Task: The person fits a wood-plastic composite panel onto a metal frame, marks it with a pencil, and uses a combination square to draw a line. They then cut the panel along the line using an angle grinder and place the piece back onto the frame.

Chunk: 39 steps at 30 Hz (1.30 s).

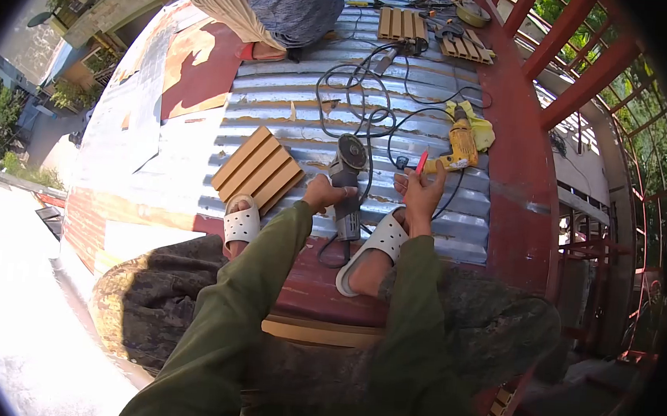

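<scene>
spreading beneath the tools, the corrugated metal sheet (279, 104) is the broadest thing here. on it lies the grooved board (257, 168), left of the grinder (347, 176). the grinder's disc (353, 152) points away from the person; the tool looks heavy and rigid, best held around its body, clear of the disc. further right lies the yellow drill (462, 143). the left hand (327, 194) curls round the grinder's body, its underside hidden. the right hand (421, 191), half closed, pinches the red stick (421, 163), which seems light, stiff and easily held between fingertips.
</scene>
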Available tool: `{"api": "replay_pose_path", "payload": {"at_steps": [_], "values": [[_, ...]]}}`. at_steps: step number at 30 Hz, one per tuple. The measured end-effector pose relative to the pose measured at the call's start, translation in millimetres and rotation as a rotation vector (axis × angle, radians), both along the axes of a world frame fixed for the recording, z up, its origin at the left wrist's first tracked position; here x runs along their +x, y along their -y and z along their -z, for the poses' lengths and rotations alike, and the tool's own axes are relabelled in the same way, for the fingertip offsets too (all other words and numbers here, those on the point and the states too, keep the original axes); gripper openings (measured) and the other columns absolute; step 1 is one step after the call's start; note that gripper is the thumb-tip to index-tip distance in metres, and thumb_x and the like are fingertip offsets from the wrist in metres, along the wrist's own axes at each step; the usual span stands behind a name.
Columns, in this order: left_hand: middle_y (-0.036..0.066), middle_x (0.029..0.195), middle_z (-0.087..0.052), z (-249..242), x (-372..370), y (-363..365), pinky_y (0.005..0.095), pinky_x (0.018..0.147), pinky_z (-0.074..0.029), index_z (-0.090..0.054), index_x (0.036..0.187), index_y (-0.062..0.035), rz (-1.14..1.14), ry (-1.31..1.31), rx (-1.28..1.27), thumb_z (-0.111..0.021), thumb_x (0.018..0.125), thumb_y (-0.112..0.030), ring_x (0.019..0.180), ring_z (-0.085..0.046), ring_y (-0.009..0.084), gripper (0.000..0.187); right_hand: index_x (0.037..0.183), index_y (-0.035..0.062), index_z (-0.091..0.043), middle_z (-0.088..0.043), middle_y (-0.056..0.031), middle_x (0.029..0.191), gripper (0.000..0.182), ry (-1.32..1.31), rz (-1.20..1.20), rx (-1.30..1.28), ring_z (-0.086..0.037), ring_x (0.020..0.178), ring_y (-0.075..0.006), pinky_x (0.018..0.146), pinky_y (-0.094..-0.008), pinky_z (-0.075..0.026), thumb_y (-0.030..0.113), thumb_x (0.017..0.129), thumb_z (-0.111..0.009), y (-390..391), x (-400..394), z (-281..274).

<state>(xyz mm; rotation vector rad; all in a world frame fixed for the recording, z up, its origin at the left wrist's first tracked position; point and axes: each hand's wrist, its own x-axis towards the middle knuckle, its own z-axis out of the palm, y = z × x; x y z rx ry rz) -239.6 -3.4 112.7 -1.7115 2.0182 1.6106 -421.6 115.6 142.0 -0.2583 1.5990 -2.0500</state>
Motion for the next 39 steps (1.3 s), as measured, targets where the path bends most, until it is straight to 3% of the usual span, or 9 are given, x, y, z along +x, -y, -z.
{"api": "replay_pose_path", "payload": {"at_steps": [3,6,9,16,18,22,26,31,39], "values": [[0.029,0.108,-0.070,43,-23,-24,0.0411,0.085,-0.057,-0.065,0.108,0.0162,-0.134,0.009,-0.212,-0.090,0.060,-0.052,0.097,-0.072,0.0379,0.086,0.110,-0.0039,-0.064,-0.069,-0.0145,0.081,0.025,-0.071,-0.060,0.220,-0.068,0.067,-0.0191,0.050,-0.0298,-0.051,0.008,0.088,-0.064,2,-3,31],[0.029,0.106,-0.071,60,-31,-35,0.0415,0.082,-0.057,-0.067,0.104,0.0145,-0.284,-0.078,-0.071,-0.089,0.061,-0.046,0.097,-0.072,0.0376,0.078,0.088,0.0024,-0.060,-0.062,-0.0068,0.073,0.012,0.115,-0.127,0.379,-0.053,0.052,-0.0123,0.044,-0.0284,-0.044,0.013,0.088,-0.064,-4,11,51],[0.022,0.099,-0.073,71,-34,-26,0.0399,0.076,-0.059,-0.068,0.101,0.0127,-0.450,-0.014,-0.257,-0.086,0.062,-0.036,0.086,-0.073,0.0321,0.065,0.081,0.0030,-0.062,-0.059,-0.0041,0.067,0.019,-0.123,-0.215,0.587,-0.051,0.048,-0.0122,0.042,-0.0298,-0.041,0.020,0.088,-0.066,-2,28,81],[0.008,0.078,-0.062,97,4,8,0.0354,0.057,-0.053,-0.068,0.080,-0.0037,-0.719,-0.844,0.618,-0.070,0.076,-0.026,0.063,-0.061,0.0201,0.023,0.087,-0.0014,-0.068,-0.063,-0.0039,0.071,0.035,-0.221,-0.623,0.608,-0.059,0.065,-0.0112,0.059,-0.0334,-0.047,0.034,0.091,-0.070,-17,58,68],[0.008,0.078,-0.062,98,4,16,0.0359,0.057,-0.053,-0.067,0.080,-0.0036,-0.771,-0.857,0.619,-0.070,0.075,-0.025,0.063,-0.061,0.0201,0.022,0.108,-0.0041,-0.068,-0.070,-0.0071,0.094,0.047,-0.114,-0.685,0.308,-0.063,0.087,-0.0117,0.079,-0.0323,-0.050,0.034,0.085,-0.081,-20,74,53],[0.006,0.075,-0.057,84,4,18,0.0370,0.056,-0.054,-0.064,0.086,-0.0065,-0.799,-0.790,0.617,-0.065,0.080,-0.022,0.061,-0.058,0.0196,0.016,0.122,-0.0031,-0.064,-0.069,-0.0098,0.105,0.060,-0.411,-0.891,0.253,-0.063,0.096,-0.0150,0.085,-0.0333,-0.050,0.031,0.078,-0.087,-24,74,51],[0.010,0.078,-0.066,67,-7,6,0.0368,0.051,-0.053,-0.068,0.094,0.0051,-0.775,-0.604,0.401,-0.081,0.070,-0.015,0.059,-0.064,0.0201,0.034,0.120,-0.0025,-0.065,-0.069,-0.0104,0.100,0.056,-0.546,-0.969,0.468,-0.063,0.092,-0.0149,0.082,-0.0336,-0.050,0.028,0.079,-0.086,-30,74,50],[0.012,0.080,-0.068,61,-8,8,0.0373,0.051,-0.055,-0.069,0.091,0.0054,-0.707,-0.509,0.370,-0.086,0.064,-0.012,0.061,-0.066,0.0215,0.036,0.111,-0.0037,-0.067,-0.068,-0.0049,0.094,0.038,-0.343,-1.054,0.475,-0.059,0.087,-0.0106,0.080,-0.0294,-0.049,0.021,0.085,-0.081,-33,69,67],[0.014,0.081,-0.070,92,-2,7,0.0394,0.054,-0.055,-0.069,0.084,0.0061,-0.670,-0.556,0.370,-0.088,0.056,-0.014,0.062,-0.067,0.0240,0.039,0.103,-0.0040,-0.066,-0.069,-0.0113,0.088,0.039,-0.649,-0.910,0.652,-0.063,0.078,-0.0156,0.072,-0.0328,-0.052,0.021,0.078,-0.082,-33,100,50]]}}
